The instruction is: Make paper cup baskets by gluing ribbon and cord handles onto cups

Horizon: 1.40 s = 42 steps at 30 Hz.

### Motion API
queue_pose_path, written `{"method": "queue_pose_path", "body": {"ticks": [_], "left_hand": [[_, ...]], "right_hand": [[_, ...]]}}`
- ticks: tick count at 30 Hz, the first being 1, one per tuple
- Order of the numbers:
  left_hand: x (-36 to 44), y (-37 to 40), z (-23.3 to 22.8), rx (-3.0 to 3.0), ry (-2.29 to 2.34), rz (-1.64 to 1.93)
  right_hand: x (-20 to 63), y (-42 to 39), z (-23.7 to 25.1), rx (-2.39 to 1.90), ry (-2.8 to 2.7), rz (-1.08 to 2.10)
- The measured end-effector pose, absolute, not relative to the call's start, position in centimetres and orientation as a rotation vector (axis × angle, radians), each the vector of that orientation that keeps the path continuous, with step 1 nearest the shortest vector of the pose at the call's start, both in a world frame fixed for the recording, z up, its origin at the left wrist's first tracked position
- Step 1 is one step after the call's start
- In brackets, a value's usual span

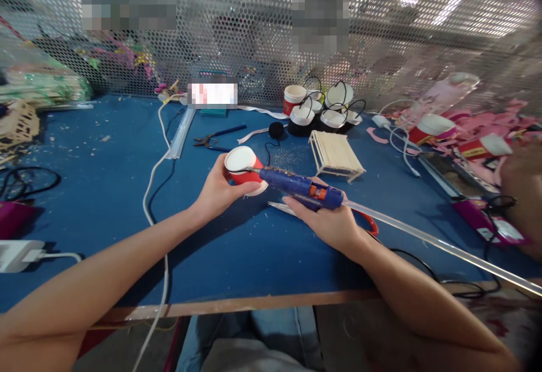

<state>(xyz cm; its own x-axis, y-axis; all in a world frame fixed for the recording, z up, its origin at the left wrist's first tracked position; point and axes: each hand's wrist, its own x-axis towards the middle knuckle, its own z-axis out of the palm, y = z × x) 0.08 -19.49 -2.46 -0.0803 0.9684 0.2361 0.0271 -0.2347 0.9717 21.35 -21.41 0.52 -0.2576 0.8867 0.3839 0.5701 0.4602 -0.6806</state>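
While the blue table lies bare across its near left stretch up to the wooden front edge, clutter crowds the far side and right end, where a stick-built bench stands just beyond the hands. Above the table's middle the right hand is clenched around a blue glue gun, its clear glue stick trailing toward the right edge. The left hand grasps a red paper cup tipped on its side, the gun's nozzle at its white bottom rim.
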Motion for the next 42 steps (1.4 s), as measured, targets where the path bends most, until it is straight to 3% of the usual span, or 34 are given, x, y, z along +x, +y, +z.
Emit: {"method": "queue_pose_path", "body": {"ticks": [42], "left_hand": [[0.08,-19.50,-2.45,1.393,1.125,1.390]], "right_hand": [[21.43,-21.19,0.52,-1.165,-1.898,0.476]]}}
